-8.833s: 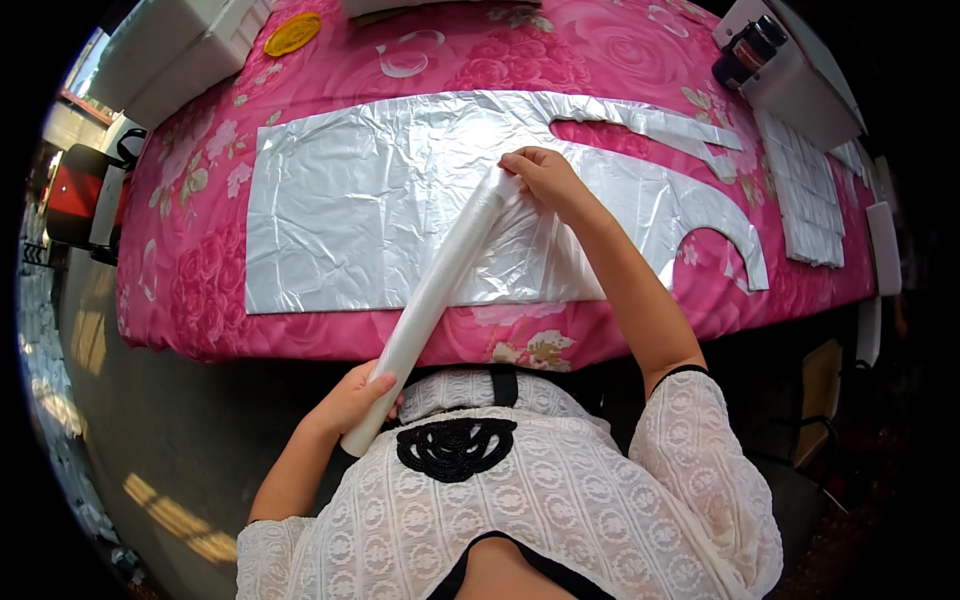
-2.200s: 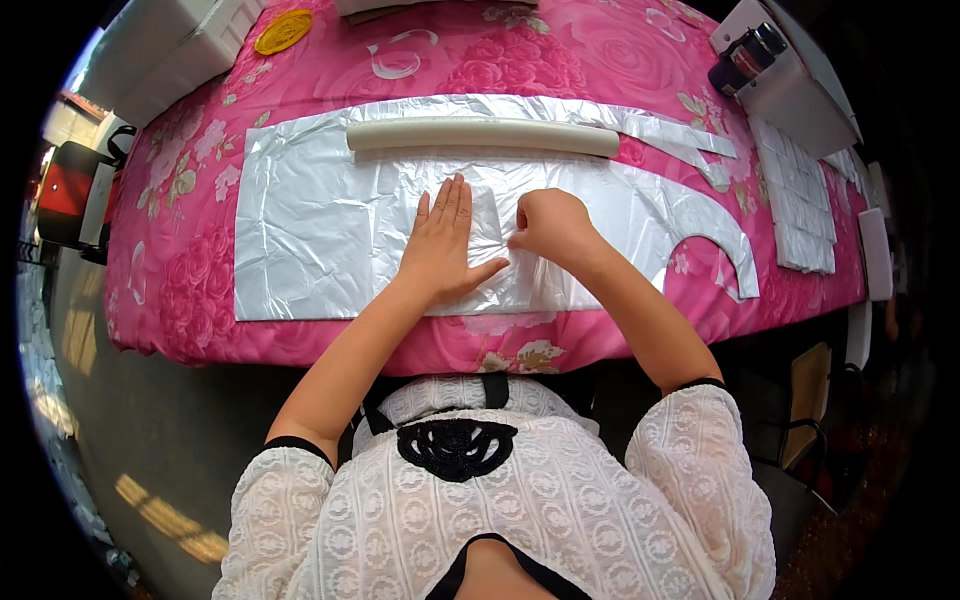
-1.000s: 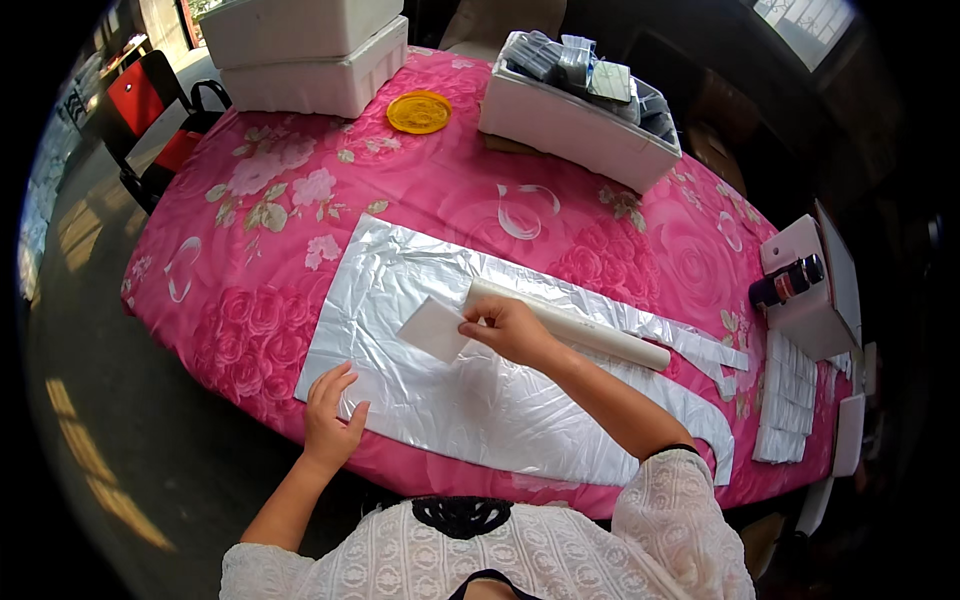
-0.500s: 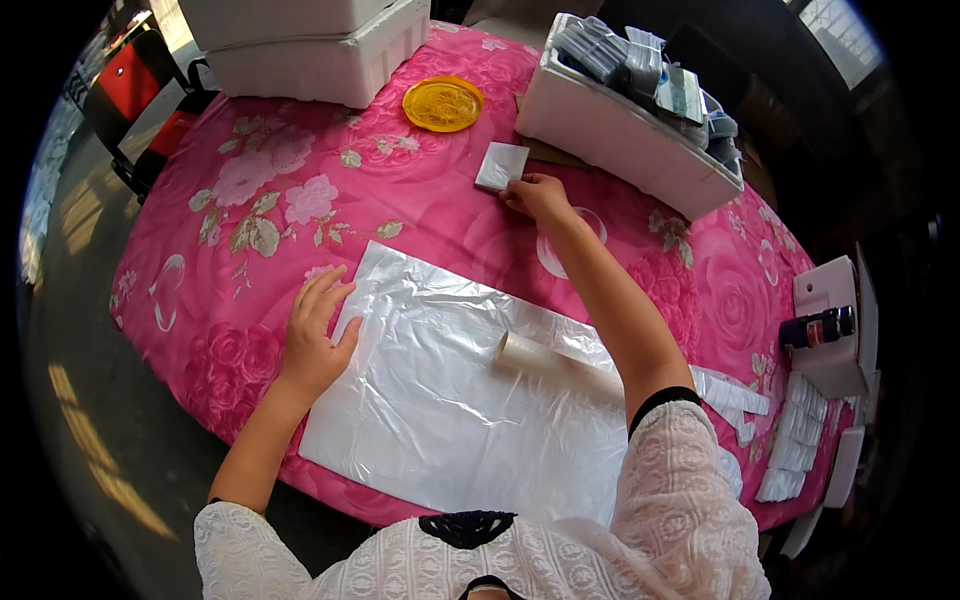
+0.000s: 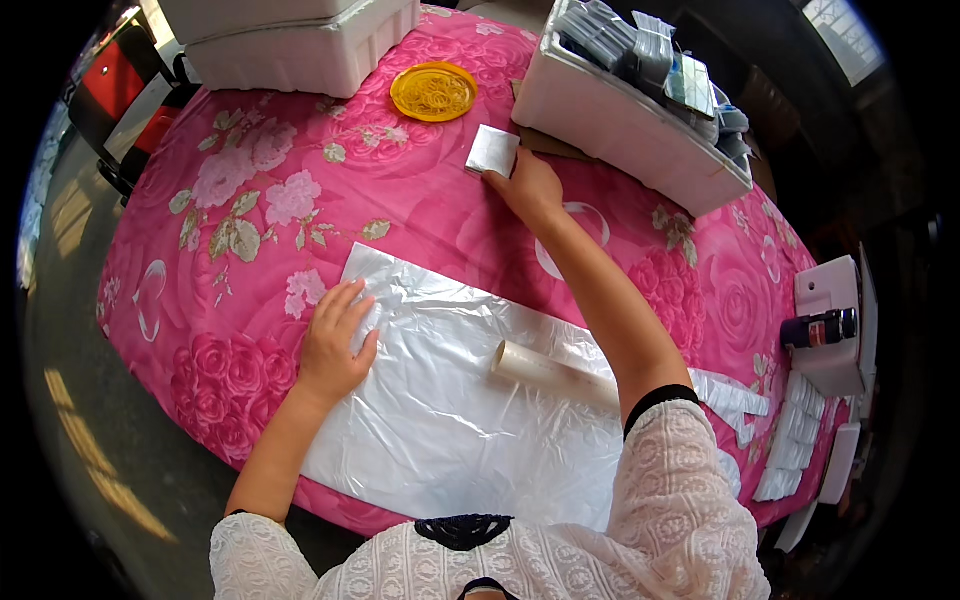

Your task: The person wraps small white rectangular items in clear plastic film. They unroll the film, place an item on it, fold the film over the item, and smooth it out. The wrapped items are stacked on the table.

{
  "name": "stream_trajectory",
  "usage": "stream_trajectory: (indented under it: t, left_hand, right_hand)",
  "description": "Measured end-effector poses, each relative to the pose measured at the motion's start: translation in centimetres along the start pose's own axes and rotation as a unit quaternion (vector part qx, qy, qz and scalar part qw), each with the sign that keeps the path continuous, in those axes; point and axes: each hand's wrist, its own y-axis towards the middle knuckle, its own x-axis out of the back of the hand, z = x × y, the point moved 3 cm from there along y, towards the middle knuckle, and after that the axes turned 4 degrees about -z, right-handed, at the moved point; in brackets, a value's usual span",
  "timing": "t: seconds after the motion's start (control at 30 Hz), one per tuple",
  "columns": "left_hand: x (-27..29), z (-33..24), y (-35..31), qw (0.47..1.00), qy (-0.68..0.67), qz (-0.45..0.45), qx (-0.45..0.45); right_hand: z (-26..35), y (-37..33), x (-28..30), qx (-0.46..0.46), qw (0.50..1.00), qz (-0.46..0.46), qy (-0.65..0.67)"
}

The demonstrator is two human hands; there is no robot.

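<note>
While the left hand [image 5: 333,350] is lying spread at the plastic sheet [image 5: 440,425], the grip of the right hand [image 5: 532,190] is touching, whether pinching I cannot tell, the white square packet [image 5: 493,149] just ahead-left, which is looking light, slippery and best taken by its edges.

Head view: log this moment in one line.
left hand: open, at plastic sheet | right hand: touching small white square | pale roll: lying on sheet
</note>
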Motion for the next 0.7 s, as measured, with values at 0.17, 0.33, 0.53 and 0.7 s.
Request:
stream_trajectory:
  t: [0.17,0.33,0.53,0.7]
  left_hand:
    - [0.0,-0.2,0.2,1.000,0.012,0.003,-0.003]
    - [-0.1,-0.2,0.2,1.000,0.020,0.006,-0.001]
    - [-0.1,-0.2,0.2,1.000,0.030,0.008,-0.002]
    - [0.0,-0.3,0.2,0.999,0.032,0.010,-0.004]
  right_hand:
    - [-0.3,0.9,-0.3,-0.005,1.000,0.016,-0.024]
    - [1.3,0.6,-0.2,-0.011,0.994,-0.011,-0.107]
    - [2.0,0.9,-0.4,-0.024,0.992,-0.003,-0.127]
    - [1.9,1.3,-0.8,-0.038,0.991,-0.005,-0.125]
